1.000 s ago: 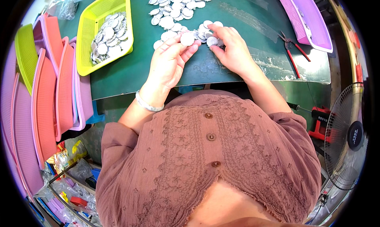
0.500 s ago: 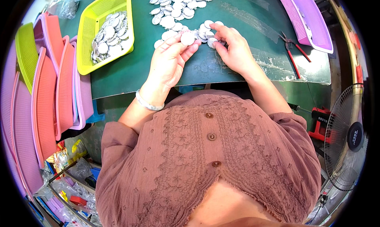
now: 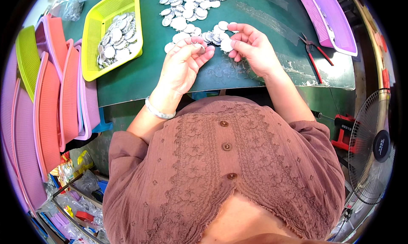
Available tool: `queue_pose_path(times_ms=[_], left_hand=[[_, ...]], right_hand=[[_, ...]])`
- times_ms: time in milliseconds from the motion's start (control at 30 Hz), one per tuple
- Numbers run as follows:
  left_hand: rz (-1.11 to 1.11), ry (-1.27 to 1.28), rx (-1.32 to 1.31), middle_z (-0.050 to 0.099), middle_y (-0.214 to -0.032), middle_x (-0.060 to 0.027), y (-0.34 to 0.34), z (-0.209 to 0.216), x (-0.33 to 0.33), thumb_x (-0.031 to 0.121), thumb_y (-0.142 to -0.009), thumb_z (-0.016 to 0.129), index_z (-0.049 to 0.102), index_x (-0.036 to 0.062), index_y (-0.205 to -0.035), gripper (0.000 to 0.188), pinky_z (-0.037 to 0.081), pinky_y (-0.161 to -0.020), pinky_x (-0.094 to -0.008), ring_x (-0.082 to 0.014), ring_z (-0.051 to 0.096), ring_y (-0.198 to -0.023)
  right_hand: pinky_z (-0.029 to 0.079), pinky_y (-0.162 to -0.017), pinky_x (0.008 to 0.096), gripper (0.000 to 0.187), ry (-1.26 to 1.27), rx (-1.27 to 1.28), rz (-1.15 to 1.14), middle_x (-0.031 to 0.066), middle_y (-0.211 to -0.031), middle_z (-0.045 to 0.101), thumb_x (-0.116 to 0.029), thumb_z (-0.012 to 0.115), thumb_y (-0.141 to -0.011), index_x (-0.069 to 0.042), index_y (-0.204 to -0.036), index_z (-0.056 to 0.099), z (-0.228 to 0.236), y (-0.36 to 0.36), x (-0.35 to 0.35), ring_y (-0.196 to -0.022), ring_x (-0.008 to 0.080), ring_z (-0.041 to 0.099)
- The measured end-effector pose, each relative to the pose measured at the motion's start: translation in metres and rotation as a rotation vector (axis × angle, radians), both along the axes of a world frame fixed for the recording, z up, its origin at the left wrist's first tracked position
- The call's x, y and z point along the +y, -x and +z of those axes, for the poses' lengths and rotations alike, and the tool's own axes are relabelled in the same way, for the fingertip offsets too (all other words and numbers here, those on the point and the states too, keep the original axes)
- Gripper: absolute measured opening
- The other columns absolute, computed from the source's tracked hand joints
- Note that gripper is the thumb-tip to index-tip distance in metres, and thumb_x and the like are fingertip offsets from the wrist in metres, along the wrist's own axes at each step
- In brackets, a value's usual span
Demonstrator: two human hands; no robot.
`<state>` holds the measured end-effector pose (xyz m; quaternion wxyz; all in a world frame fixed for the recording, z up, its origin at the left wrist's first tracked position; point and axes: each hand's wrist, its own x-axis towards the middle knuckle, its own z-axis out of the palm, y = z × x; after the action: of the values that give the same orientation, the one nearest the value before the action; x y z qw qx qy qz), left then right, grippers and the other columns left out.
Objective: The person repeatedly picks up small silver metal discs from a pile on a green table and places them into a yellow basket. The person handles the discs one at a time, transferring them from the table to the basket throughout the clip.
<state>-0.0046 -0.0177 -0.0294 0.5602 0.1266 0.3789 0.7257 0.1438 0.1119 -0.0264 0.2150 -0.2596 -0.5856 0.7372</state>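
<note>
Between the thumb and fingers of my left hand [image 3: 180,65] is a round silver metal disc [image 3: 200,49], tilted nearly edge-on. My right hand [image 3: 255,50] pinches another such disc [image 3: 226,45] at its edge, its face turned up. Just beyond my hands lies a small cluster of loose discs [image 3: 213,37], and a larger spread of them [image 3: 191,6] reaches to the far side of the green table [image 3: 148,80]. A yellow-green basket [image 3: 91,67] to the left contains a heap of similar discs [image 3: 119,37].
Red-handled pliers [image 3: 313,56] lie at the right, beside a purple basket [image 3: 346,47]. Stacked pink, purple and green baskets [image 3: 49,112] crowd the left side. A fan [image 3: 369,148] stands at the lower right. Clear plastic bags [image 3: 68,5] sit at the far left.
The disc in my left hand has turned from face-on to nearly edge-on. My right hand has shifted slightly right, and its disc now shows its flat face.
</note>
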Motion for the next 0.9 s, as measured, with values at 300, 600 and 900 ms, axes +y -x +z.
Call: queue_pose_path(times_ms=[300,600,900], left_hand=[[-0.158,0.176,0.092,0.056,-0.075,-0.0027,-0.01,0.005,0.0,0.011,-0.083,0.056,0.056,0.0041,-0.092,0.011,0.039,-0.054,-0.0217,-0.0106,0.05,-0.062],[-0.091,0.178,0.078,0.055,-0.072,-0.002,-0.008,0.005,0.002,0.011,-0.083,0.056,0.055,0.0051,-0.087,0.007,0.038,-0.052,-0.0213,-0.0095,0.049,-0.06],[-0.111,0.176,0.04,0.054,-0.071,-0.0025,-0.005,0.005,0.003,0.011,-0.083,0.055,0.054,0.0053,-0.085,0.006,0.037,-0.051,-0.0217,-0.01,0.048,-0.06]], right_hand=[[0.052,-0.062,0.0252,0.039,0.258,0.208,-0.041,0.0103,-0.084,0.055,0.003,0.053,-0.08,0.004,-0.117,0.041,0.01,0.005,-0.015,-0.073,0.0208,0.063],[0.05,-0.065,0.0245,0.041,0.067,0.177,0.017,0.0112,-0.092,0.056,0.001,0.053,-0.082,0.003,-0.121,0.039,0.011,0.004,-0.027,-0.077,0.0183,0.061],[0.048,-0.067,0.0237,0.039,-0.04,0.161,0.056,0.0097,-0.092,0.055,-0.001,0.051,-0.084,0.003,-0.12,0.04,0.013,0.003,-0.03,-0.077,0.0148,0.059]])
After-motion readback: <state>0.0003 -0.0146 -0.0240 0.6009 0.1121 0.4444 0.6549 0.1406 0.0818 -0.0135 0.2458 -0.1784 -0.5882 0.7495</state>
